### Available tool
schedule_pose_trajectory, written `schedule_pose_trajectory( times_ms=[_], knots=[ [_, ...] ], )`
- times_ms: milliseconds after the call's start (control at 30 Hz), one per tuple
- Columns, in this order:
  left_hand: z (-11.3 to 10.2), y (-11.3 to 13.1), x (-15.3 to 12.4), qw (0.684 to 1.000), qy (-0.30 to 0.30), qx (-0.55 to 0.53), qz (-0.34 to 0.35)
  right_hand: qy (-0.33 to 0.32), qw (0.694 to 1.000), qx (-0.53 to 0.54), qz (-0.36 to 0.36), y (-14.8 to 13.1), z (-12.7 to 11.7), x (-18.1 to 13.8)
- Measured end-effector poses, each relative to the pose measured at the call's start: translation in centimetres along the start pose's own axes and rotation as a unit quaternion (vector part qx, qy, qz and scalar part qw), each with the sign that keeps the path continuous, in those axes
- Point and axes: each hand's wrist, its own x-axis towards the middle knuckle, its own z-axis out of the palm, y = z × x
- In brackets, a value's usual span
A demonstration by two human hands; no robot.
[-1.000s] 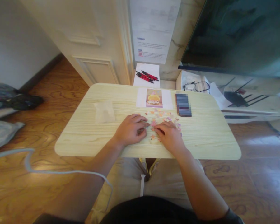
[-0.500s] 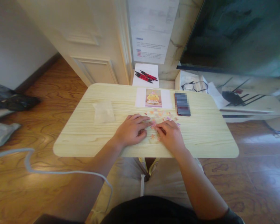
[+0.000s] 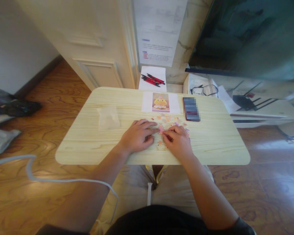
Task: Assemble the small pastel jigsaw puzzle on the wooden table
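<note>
Small pink, orange and purple jigsaw pieces (image 3: 167, 118) lie scattered on a pale wood-grain table (image 3: 83, 140). My left hand (image 3: 140, 135) rests on the table left of them, its fingers stretched out and the fingertips touching a pink cluster of pieces (image 3: 161, 128). From the right, my right hand (image 3: 178, 139) meets the same cluster, thumb and index finger pinched together at a small pink piece, mostly covered by the fingers. Behind the pieces lies a sheet with a printed picture (image 3: 161, 102) of a yellow figure.
A dark phone (image 3: 191, 109) lies right of the sheet, and a whitish translucent packet (image 3: 109, 118) at the left. Red-and-black pens (image 3: 153, 80) sit on white paper beyond the table. Glasses (image 3: 208, 89) rest on a box at the back right. A white cable (image 3: 71, 180) crosses my left forearm.
My right hand's fingers have shifted slightly at the pink cluster. My left hand stays in place, and the view has moved very little.
</note>
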Motion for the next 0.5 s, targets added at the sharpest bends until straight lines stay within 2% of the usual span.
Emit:
schedule_pose_trajectory(
  times_ms=[500],
  knots=[
    [-0.22,0.22,0.01,1.0,-0.006,0.008,-0.002,0.002,0.999,0.034,-0.008,0.18,-0.08,-0.15]
  ],
)
